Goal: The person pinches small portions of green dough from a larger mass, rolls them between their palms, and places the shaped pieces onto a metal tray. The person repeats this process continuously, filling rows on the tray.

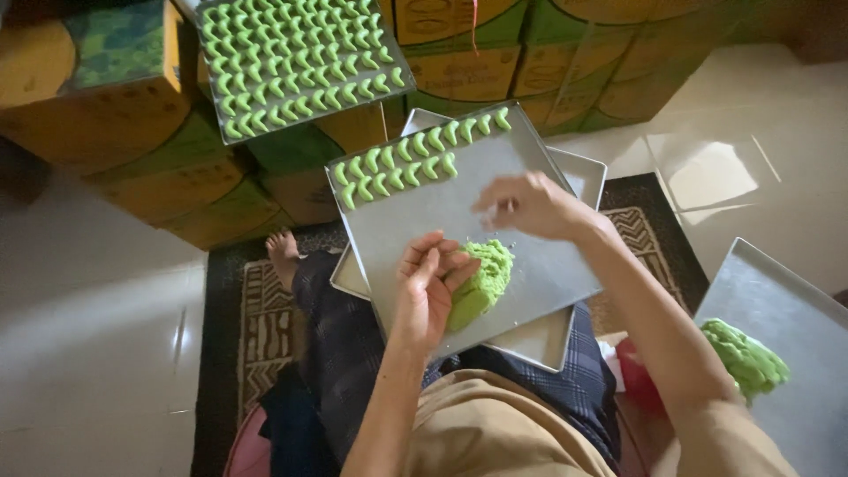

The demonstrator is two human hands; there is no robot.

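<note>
A metal baking tray [530, 265] rests on my lap, stacked on another tray. Two rows of small green crescent-shaped dough pieces [402, 163] lie along its far edge. A lump of green dough [484, 278] sits near the tray's front. My left hand [428, 287] rests against that lump, fingers curled on its left side. My right hand [530, 205] hovers above the tray's middle, fingers pinched together; whether a small bit of dough is in them I cannot tell.
A full tray of green crescents [296, 57] sits on stacked yellow and green cardboard boxes [132, 115] ahead. Another tray [795, 353] with a green dough lump [746, 358] lies at the right. A patterned rug [256, 327] covers the white tiled floor.
</note>
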